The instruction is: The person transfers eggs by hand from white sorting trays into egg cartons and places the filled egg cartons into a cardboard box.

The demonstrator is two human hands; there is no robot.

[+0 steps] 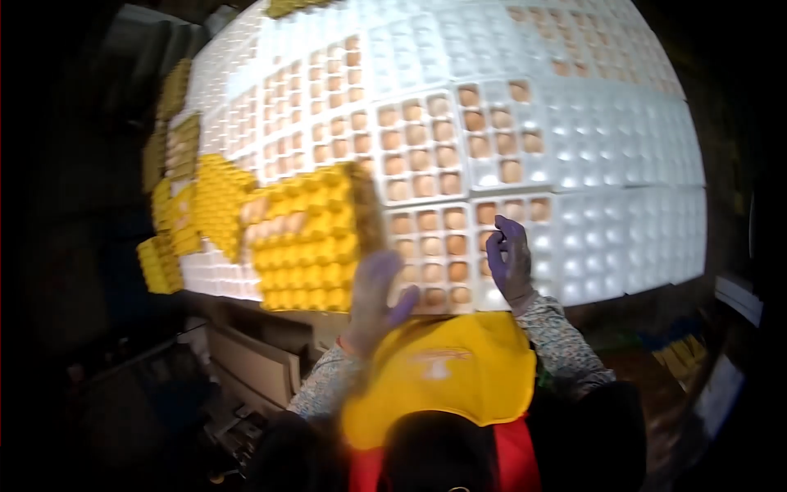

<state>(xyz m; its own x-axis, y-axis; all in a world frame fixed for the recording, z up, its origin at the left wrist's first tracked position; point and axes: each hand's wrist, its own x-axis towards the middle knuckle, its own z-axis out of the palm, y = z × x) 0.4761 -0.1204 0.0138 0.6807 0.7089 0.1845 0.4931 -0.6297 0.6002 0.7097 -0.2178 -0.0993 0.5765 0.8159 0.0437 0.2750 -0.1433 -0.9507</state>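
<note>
My left hand (379, 297), in a pale purple glove and blurred by motion, is beside a yellow egg tray (303, 275). Its thumb stands apart from the fingers and no egg shows in it. A few eggs (283, 225) sit on the far left part of that yellow tray. Purple-gloved too, my right hand (511, 261) is over a white tray (504, 283) partly filled with brown eggs (539, 209). Its fingers are bent, with a gap between thumb and forefinger and nothing visible in it. Between my hands lies a white tray of brown eggs (430, 246).
White trays (623, 238) cover the wide table, many holding brown eggs (418, 135). More yellow trays (217, 197) stand along the left side. Cardboard (250, 357) leans below the table's near left edge. A yellow apron (447, 361) covers my front.
</note>
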